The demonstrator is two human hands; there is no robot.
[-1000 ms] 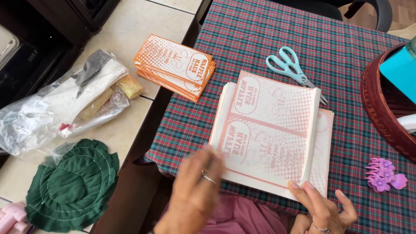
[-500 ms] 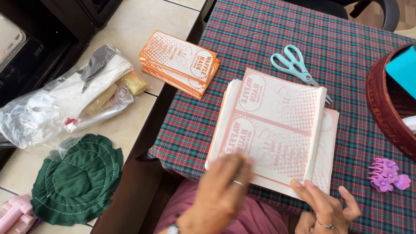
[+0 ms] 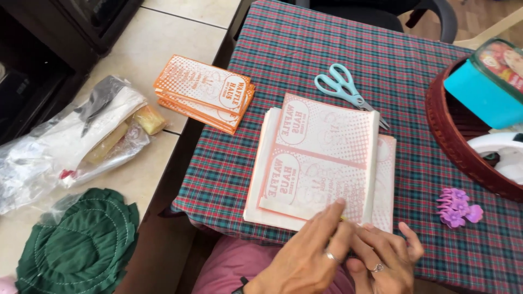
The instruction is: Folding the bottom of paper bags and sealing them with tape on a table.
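Note:
A stack of white paper sheets printed in orange (image 3: 321, 158) lies on the plaid tablecloth (image 3: 305, 60) in front of me, its top sheet folded along the right side. My left hand (image 3: 310, 253) reaches across with its fingertips on the stack's near edge. My right hand (image 3: 384, 258) lies beside it, fingers spread, touching the near right corner of the sheets. Neither hand grips anything that I can see. A smaller stack of orange printed paper bags (image 3: 204, 92) sits at the table's left edge.
Light blue scissors (image 3: 346, 90) lie beyond the sheets. A dark red basket (image 3: 455, 144) with a teal box (image 3: 487, 81) stands at the right. A purple hair clip (image 3: 457, 207) lies near it. Clear plastic bags (image 3: 81, 139) and green cloth (image 3: 79, 245) rest on the left counter.
My left hand has moved right along the near edge of the sheets until it lies next to my right hand. The view has shifted slightly.

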